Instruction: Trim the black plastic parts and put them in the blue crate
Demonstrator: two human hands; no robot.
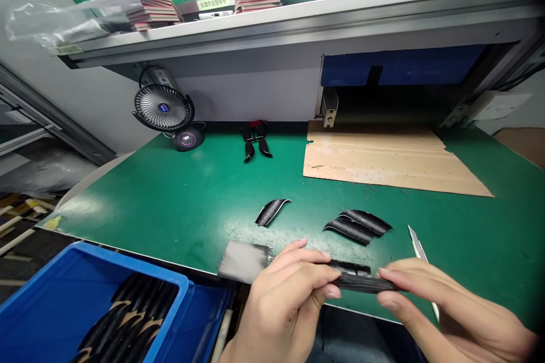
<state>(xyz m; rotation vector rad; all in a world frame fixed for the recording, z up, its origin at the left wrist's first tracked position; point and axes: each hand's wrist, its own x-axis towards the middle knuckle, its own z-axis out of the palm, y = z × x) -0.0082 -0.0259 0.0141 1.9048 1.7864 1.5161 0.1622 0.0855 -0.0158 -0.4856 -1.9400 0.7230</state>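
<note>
Between my left hand (285, 295) and my right hand (447, 300) is a narrow black plastic piece (361, 282), pinched at both ends by thumbs and fingers just over the table's front edge. Its edge faces me, so its full shape is hidden. On the table beyond lie a curved black piece (272, 212) and a pair of similar curved pieces (357, 226), side by side. A slim knife (418, 244) lies partly behind my right hand. Left of my left hand, a grey, worn square sheet (243, 261) sits at the table edge.
A blue bin (179, 289) at lower left holds several black parts. Farther back on the green table (196, 204) are a small fan (164, 108), a black clip-like object (256, 139) and a cardboard sheet (383, 159). A shelf (272, 25) spans overhead.
</note>
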